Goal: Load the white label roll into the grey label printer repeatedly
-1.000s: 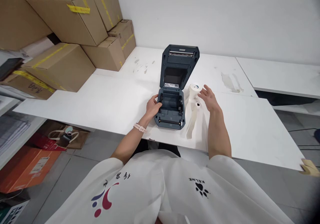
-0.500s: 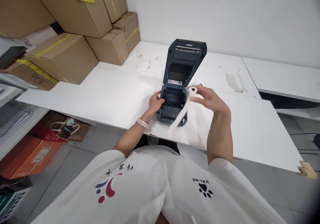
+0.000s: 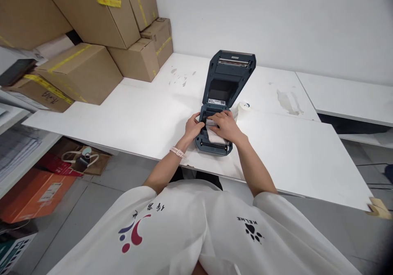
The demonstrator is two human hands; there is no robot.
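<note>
A dark blue-grey label printer (image 3: 213, 149) stands on the white table with its lid (image 3: 229, 72) swung up. My left hand (image 3: 193, 128) grips the printer's left side, its thumb reaching over the edge into the bay. Inside the bay, my right hand (image 3: 227, 127) is closed around a small roll of white label paper (image 3: 211, 122) and covers most of it. A loose strip of the paper (image 3: 216, 138) runs from the roll toward the printer's front. Just right of the printer, another white roll (image 3: 243, 109) rests on the table.
Cardboard boxes (image 3: 92, 68) with yellow tape are stacked at the back left. A white wall rises behind the table (image 3: 153, 119). The table's front edge runs close to my body. An orange box (image 3: 38, 193) lies on the floor at the left.
My right hand has moved left with the paper roll, from beside the printer into its bay. The hanging paper strip now lies over the bay. My left hand stays on the printer's left side.
</note>
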